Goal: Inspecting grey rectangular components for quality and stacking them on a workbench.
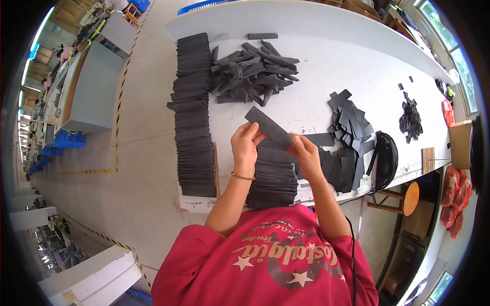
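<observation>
From a distance I'm grasping a dark grey rectangular strip (270, 127) in both pinches: my left hand (244, 145) is gripping its near long edge, my right hand (305, 152) its lower-right end. The strip is slanting above the white table (326, 61), just beyond a neat stack (274, 181). I'm judging that I should be pinching lightly and tensioning evenly, so the edges are lying straight and uncreased. Leftward, a long packed row (194, 117) is lining the table; beyond, a loose heap (255, 71) is sprawling; rightward, a fanned pile (349, 127) is spreading.
</observation>
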Demonstrator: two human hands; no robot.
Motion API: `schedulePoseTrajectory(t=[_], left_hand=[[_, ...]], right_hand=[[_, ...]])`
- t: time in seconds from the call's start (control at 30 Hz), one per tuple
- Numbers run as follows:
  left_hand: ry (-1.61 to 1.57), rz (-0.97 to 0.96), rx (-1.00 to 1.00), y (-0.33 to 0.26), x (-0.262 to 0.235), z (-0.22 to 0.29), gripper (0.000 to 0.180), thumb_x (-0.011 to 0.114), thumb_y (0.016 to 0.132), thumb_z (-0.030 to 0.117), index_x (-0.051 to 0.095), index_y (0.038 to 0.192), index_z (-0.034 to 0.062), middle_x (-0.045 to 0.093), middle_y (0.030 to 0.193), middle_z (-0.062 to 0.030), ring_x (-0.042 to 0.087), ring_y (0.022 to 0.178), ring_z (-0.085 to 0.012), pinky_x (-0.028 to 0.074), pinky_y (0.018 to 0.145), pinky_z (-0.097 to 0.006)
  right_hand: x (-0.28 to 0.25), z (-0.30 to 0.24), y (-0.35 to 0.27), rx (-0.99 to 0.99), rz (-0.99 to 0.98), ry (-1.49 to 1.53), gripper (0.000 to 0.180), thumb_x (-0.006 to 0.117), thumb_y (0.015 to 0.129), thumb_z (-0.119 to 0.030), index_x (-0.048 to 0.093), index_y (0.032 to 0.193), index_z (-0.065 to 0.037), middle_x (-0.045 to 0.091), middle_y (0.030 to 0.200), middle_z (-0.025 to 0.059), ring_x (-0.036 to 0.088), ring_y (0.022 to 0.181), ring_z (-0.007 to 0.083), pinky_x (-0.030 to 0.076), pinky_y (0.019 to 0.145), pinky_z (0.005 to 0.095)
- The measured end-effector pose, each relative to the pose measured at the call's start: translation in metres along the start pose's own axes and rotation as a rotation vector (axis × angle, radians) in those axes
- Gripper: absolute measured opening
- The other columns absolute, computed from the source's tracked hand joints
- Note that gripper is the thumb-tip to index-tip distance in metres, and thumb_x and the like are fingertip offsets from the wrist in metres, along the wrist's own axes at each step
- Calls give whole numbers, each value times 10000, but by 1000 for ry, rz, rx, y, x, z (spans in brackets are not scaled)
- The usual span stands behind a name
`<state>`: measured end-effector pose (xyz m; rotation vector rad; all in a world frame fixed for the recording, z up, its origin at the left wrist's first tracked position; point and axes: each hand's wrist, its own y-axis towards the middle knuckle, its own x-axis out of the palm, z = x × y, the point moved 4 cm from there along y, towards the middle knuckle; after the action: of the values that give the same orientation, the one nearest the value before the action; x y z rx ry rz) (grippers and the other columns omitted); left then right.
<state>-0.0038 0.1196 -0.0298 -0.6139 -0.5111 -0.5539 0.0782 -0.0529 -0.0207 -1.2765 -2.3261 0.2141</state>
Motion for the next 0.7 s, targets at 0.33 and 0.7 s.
schedulePoseTrajectory(t=[0.33, 0.7], left_hand=[[256, 3, 1, 6, -24, -6, 199, 697, 859, 98, 638, 965, -60, 657, 836, -93, 660, 685, -175, 575, 583, -283], [733, 54, -135, 32, -100, -60, 151, 676, 864, 143, 644, 898, -1, 632, 699, -22, 578, 578, -75, 439, 492, -213]], right_hand=[[-25, 16, 5, -109, 57, -467, 162, 625, 899, -91, 693, 967, 39, 635, 683, 38, 584, 602, 88, 474, 573, 241], [-59, 56, 5, -169, 250, -969, 170, 707, 812, -168, 724, 868, -9, 682, 730, 122, 665, 656, 223, 504, 636, 323]])
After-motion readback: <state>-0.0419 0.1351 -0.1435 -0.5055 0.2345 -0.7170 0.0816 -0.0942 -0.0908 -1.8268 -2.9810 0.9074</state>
